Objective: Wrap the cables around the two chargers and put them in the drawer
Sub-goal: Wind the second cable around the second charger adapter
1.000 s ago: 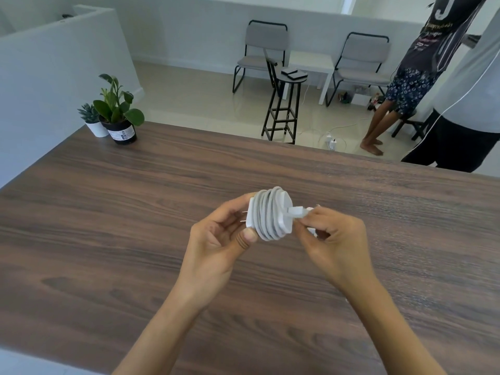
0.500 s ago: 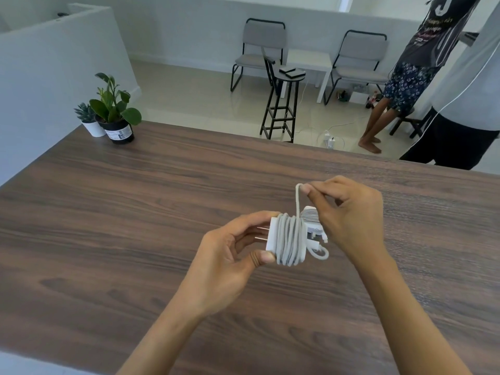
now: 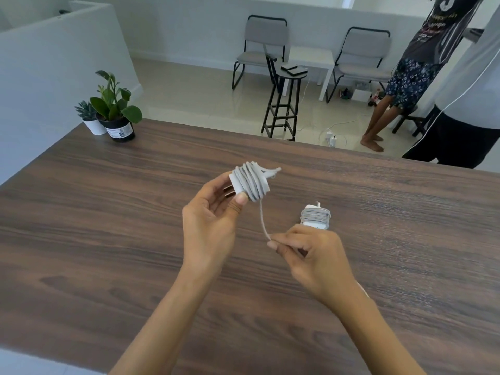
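Your left hand (image 3: 213, 212) pinches the wrapped charger (image 3: 250, 184) above the bench (image 3: 108, 212); your right hand (image 3: 311, 255) grips its loose cable tail (image 3: 262, 217). Slacken and coils may slip. The second charger (image 3: 315, 217) lies just beyond your right grip; no drawer visible.

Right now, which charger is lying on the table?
The smaller charger, just beyond the right hand, lies on the table. The other charger is held up by the left hand.
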`<state>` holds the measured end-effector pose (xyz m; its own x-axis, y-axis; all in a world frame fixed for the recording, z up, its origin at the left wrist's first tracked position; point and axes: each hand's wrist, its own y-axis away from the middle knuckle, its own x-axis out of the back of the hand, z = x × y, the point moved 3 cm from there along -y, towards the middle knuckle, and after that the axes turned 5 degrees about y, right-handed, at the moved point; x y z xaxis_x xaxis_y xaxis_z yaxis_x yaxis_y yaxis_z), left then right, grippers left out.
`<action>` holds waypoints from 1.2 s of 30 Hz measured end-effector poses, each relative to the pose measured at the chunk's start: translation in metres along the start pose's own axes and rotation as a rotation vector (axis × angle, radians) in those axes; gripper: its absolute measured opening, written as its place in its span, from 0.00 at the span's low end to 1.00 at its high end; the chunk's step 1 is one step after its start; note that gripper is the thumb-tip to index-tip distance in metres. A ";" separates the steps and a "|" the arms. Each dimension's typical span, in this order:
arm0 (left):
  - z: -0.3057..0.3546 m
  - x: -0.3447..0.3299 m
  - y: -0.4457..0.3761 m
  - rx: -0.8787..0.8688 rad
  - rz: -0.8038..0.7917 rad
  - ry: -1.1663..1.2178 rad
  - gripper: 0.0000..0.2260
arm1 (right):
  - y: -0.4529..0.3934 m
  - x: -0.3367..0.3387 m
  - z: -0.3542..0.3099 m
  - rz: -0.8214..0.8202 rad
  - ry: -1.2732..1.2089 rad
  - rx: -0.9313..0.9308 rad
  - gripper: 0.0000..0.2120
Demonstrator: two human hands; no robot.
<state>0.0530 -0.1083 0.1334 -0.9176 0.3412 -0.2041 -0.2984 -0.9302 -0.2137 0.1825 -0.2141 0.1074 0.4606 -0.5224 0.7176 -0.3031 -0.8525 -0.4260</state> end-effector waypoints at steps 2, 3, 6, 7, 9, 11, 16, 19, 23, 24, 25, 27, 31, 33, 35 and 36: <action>-0.005 0.000 -0.005 -0.004 0.047 -0.054 0.15 | 0.007 0.002 -0.010 -0.064 -0.001 0.033 0.09; -0.008 0.001 -0.006 -0.007 0.051 -0.098 0.16 | 0.009 0.006 -0.014 -0.084 -0.018 0.051 0.09; -0.016 0.004 -0.005 -0.017 0.010 -0.239 0.18 | 0.007 0.026 -0.022 -0.064 -0.034 0.091 0.06; -0.018 0.004 -0.003 -0.028 -0.003 -0.279 0.19 | 0.004 0.035 -0.023 -0.061 -0.027 0.095 0.05; -0.020 0.003 0.002 -0.053 -0.011 -0.333 0.20 | -0.002 0.046 -0.026 -0.087 -0.003 0.116 0.04; -0.021 0.002 0.006 -0.074 -0.004 -0.360 0.20 | -0.006 0.049 -0.030 -0.140 0.022 0.148 0.04; -0.023 0.000 0.012 -0.157 -0.065 -0.430 0.23 | -0.014 0.051 -0.032 -0.134 0.017 0.163 0.04; -0.026 -0.001 0.019 -0.194 -0.160 -0.462 0.23 | -0.026 0.058 -0.028 -0.113 -0.007 0.152 0.07; -0.025 -0.004 0.027 -0.184 -0.250 -0.444 0.24 | -0.038 0.061 -0.023 -0.121 0.022 0.148 0.06; -0.025 -0.004 0.028 -0.168 -0.276 -0.424 0.24 | -0.041 0.061 -0.021 -0.114 0.018 0.138 0.06; -0.024 -0.005 0.029 -0.146 -0.303 -0.394 0.23 | -0.044 0.061 -0.017 -0.100 0.005 0.121 0.05; -0.024 -0.003 0.032 -0.100 -0.343 -0.323 0.22 | -0.052 0.062 -0.007 -0.072 -0.031 0.071 0.05; -0.023 -0.001 0.035 -0.048 -0.393 -0.251 0.22 | -0.057 0.057 0.004 -0.098 -0.085 0.008 0.05; -0.022 -0.002 0.037 -0.024 -0.403 -0.213 0.22 | -0.058 0.053 0.006 -0.117 -0.107 -0.021 0.05; -0.022 -0.001 0.037 0.010 -0.404 -0.156 0.21 | -0.060 0.051 0.009 -0.133 -0.173 -0.066 0.05; -0.022 0.000 0.037 0.029 -0.404 -0.124 0.21 | -0.060 0.049 0.011 -0.144 -0.211 -0.094 0.05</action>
<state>0.0481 -0.1401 0.1041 -0.7495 0.6620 0.0077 -0.6463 -0.7291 -0.2252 0.2323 -0.1888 0.1623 0.6650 -0.3974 0.6323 -0.2934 -0.9176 -0.2682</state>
